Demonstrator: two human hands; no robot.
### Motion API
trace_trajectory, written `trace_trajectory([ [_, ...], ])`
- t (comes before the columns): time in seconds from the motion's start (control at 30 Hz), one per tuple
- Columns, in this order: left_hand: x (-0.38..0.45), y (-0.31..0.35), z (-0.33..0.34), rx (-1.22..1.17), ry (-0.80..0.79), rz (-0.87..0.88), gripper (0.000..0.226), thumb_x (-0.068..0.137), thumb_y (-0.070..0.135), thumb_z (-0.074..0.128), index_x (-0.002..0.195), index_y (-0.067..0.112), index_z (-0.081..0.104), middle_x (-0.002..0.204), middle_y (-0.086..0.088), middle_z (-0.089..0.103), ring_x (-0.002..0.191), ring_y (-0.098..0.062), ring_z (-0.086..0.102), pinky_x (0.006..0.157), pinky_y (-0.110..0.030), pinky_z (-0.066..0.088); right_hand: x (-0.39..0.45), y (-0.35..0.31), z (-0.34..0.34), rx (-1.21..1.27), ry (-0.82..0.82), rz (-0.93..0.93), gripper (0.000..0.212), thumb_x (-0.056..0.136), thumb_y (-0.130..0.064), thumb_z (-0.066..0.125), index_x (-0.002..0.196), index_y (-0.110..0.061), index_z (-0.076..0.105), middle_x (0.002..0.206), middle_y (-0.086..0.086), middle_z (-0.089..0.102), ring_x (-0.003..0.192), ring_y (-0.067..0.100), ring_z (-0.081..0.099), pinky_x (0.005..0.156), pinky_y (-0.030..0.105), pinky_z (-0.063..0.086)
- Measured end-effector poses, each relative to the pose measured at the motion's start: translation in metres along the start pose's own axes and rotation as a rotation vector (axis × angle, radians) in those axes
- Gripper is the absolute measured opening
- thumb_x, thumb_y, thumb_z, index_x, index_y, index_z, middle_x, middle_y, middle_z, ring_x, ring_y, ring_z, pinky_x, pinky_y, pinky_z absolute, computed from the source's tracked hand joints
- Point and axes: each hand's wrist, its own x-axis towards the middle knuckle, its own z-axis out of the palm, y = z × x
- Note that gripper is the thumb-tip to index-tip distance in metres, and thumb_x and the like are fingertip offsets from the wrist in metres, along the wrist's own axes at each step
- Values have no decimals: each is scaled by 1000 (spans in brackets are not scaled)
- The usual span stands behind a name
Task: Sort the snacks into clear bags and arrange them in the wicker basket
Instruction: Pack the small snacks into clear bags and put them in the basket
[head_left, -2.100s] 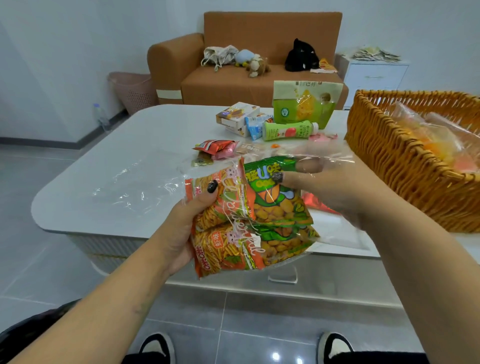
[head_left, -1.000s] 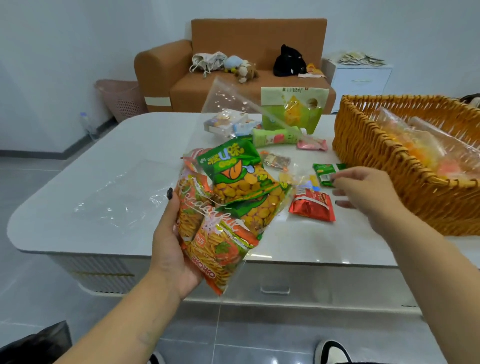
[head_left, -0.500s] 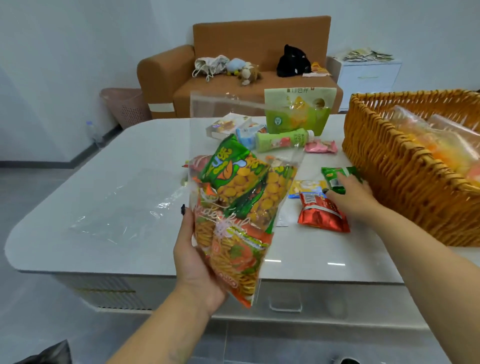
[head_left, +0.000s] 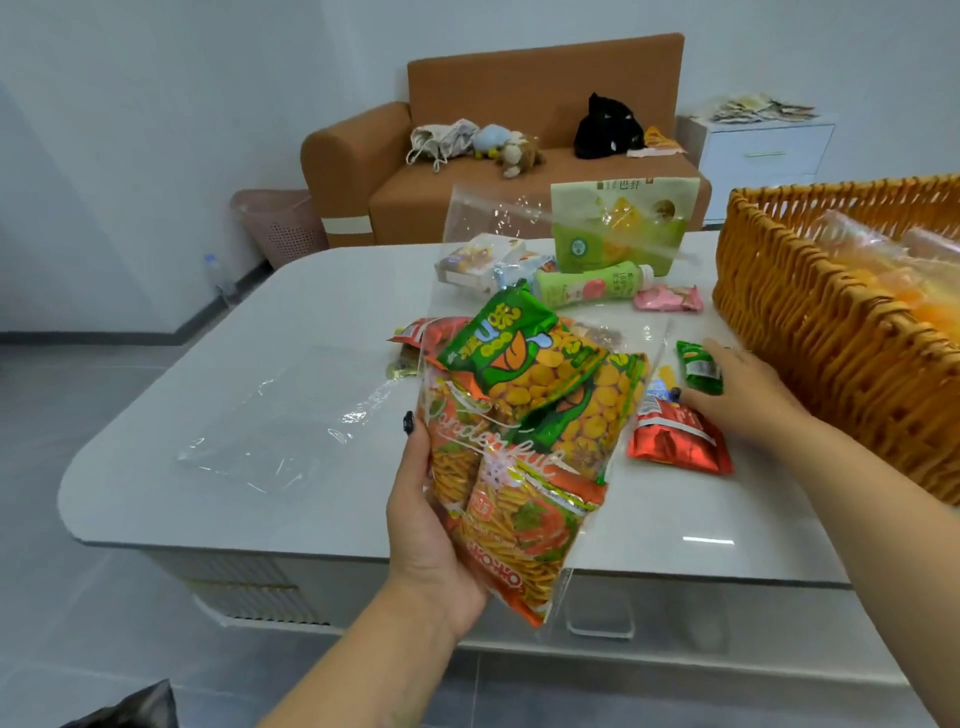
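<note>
Above the near edge of the tabletop (head_left: 332, 519), the left hand (head_left: 423, 525) grips a clear bag (head_left: 524, 452) of green and orange snack packets, thumb curled round its left side. Half a second ago the bag stood nearly upright; now its long axis tilts, mouth toward the far right, bottom corner toward the person. The right hand (head_left: 743, 397) has closed in on the small green packet (head_left: 701, 366) near the right edge and touches it with bent fingers; whether it actually grips the packet I cannot tell. Its thumb lies against the red packet (head_left: 675, 441).

The wicker basket (head_left: 831, 332) is cut off at the right of the view, its bagged contents blurred. The bag's open top hides part of the boxes (head_left: 478, 262) at the far edge. A flat empty clear bag (head_left: 280, 431) lies toward the left edge.
</note>
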Motion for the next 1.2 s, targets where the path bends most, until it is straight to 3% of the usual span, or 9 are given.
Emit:
trace_trajectory([
  [0.17, 1, 3, -4, 40, 3, -1, 58, 86, 57, 50, 123, 15, 68, 119, -16, 69, 109, -37, 66, 100, -52, 46, -6, -3, -10, -205, 89, 17, 47, 83, -18, 62, 129, -11, 53, 125, 18, 54, 114, 37, 53, 90, 40, 50],
  [0.3, 0, 6, -5, 52, 10, 5, 58, 86, 58, 51, 124, 17, 67, 120, -16, 69, 110, -39, 65, 101, -55, 44, -13, -13, -20, -202, 225, -1, 26, 87, -12, 50, 111, -10, 60, 111, 17, 61, 99, 37, 59, 74, 38, 50],
  [0.43, -3, 11, -7, 93, 4, 30, 64, 77, 56, 57, 127, 18, 64, 122, -16, 68, 112, -39, 64, 103, -57, 43, -23, -36, -56, 351, 332, 92, 13, 95, -12, 47, 94, -6, 59, 98, 19, 63, 87, 36, 61, 70, 42, 53],
  [0.57, -8, 17, -14, 139, 9, 13, 64, 78, 53, 55, 128, 14, 63, 121, -18, 67, 112, -39, 64, 100, -53, 46, -62, -73, -102, 1180, 111, 133, 17, 98, -5, 44, 99, -12, 59, 89, 6, 67, 74, 17, 67, 53, 32, 59],
  [0.73, -20, 23, -22, 197, -30, -43, 55, 76, 52, 54, 107, 11, 76, 115, -20, 70, 102, -40, 68, 95, -49, 48, -120, -95, -129, 1569, -85, 166, 13, 98, -13, 45, 94, -12, 57, 66, 3, 70, 53, 12, 67, 43, 21, 52],
  [0.9, -32, 28, -27, 227, -71, -48, 57, 76, 53, 57, 112, 12, 74, 120, -21, 67, 110, -43, 64, 106, -57, 40, -160, -103, -137, 1445, -236, -40, 6, 88, -15, 58, 93, -14, 62, 65, -2, 71, 53, 9, 66, 43, 19, 52],
  [1.0, -40, 31, -28, 244, -88, -7, 44, 78, 46, 54, 96, 15, 79, 113, -20, 70, 100, -39, 69, 100, -53, 44, -168, -104, -142, 1309, -262, -146, 33, 68, -16, 66, 101, -13, 62, 79, 3, 75, 62, 16, 71, 45, 23, 53],
  [1.1, -45, 36, -28, 253, -61, -3, 41, 79, 44, 52, 87, 17, 81, 109, -19, 72, 93, -36, 71, 95, -50, 47, -172, -105, -138, 1257, -293, -179, 43, 64, -14, 67, 106, -10, 60, 91, 8, 76, 77, 23, 74, 56, 33, 60],
  [1.2, -44, 40, -30, 193, -5, -49, 53, 84, 55, 50, 101, 14, 78, 116, -20, 69, 102, -40, 68, 96, -51, 48, -172, -111, -130, 1269, -317, -209, 43, 69, -12, 66, 111, -8, 60, 98, 10, 75, 86, 26, 73, 68, 37, 61],
])
